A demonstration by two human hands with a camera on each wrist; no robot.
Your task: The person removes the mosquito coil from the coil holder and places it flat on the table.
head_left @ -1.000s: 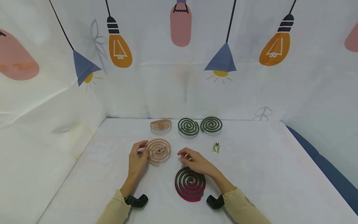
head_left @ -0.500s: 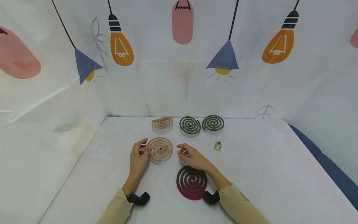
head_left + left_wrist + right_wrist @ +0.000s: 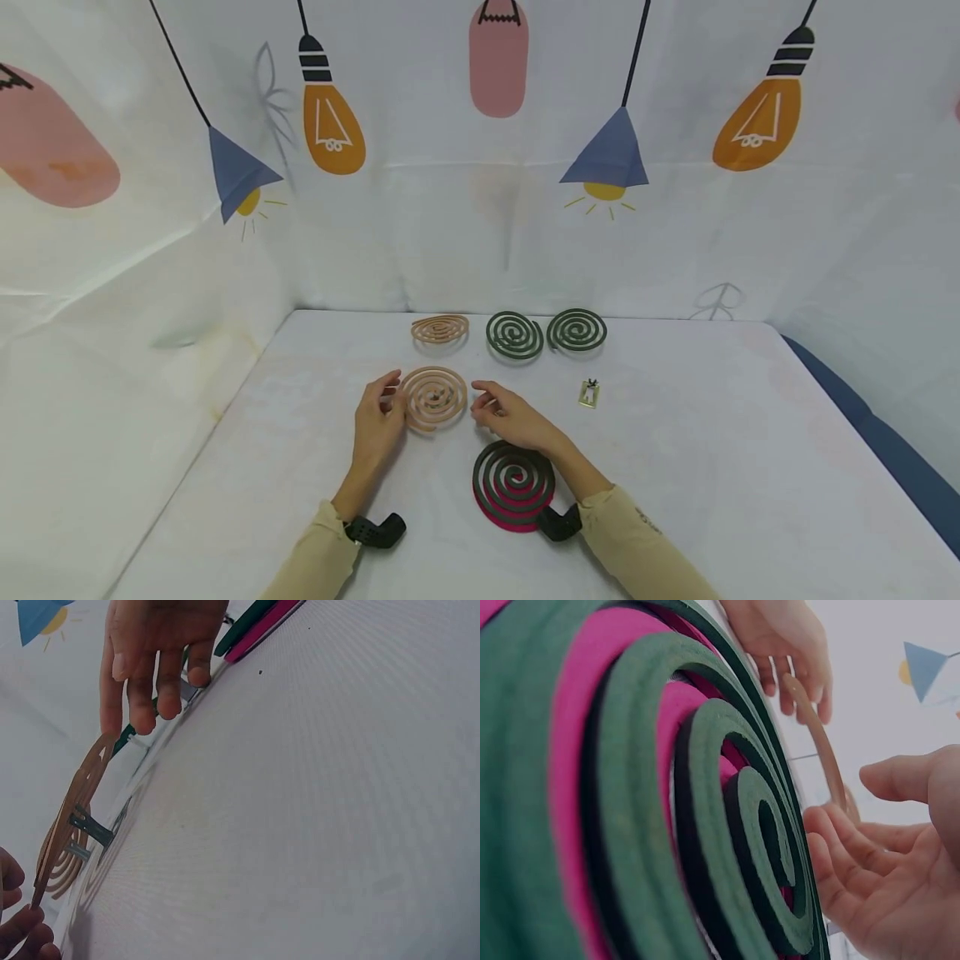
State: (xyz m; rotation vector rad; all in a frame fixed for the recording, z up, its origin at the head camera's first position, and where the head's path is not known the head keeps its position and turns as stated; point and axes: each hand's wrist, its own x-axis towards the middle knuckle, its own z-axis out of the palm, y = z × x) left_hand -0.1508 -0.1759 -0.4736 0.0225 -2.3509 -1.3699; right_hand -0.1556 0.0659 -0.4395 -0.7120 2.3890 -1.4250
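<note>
A tan mosquito coil [image 3: 433, 398] is raised at a tilt on a small metal stand, whose dark clip [image 3: 91, 828] shows under it. My left hand [image 3: 377, 425] is at its left rim, the edge lying between thumb and fingers. On the other side my right hand [image 3: 517, 423] is relaxed, its fingers [image 3: 110, 712] reaching the opposite rim in the left wrist view. Below the right hand's wrist lies a dark green coil [image 3: 514, 487] stacked with a magenta one [image 3: 568, 817], large in the right wrist view.
Along the back of the white table [image 3: 705, 400] stand another tan coil [image 3: 440, 329] and two green coils, one left [image 3: 514, 335] and one right [image 3: 577, 330]. A small metal stand [image 3: 589, 393] lies at centre right. Printed white cloth [image 3: 465, 233] hangs behind.
My right hand has moved slightly left, closer to the tan coil's right rim. My left hand stays at the left rim; the head view has shifted a little.
</note>
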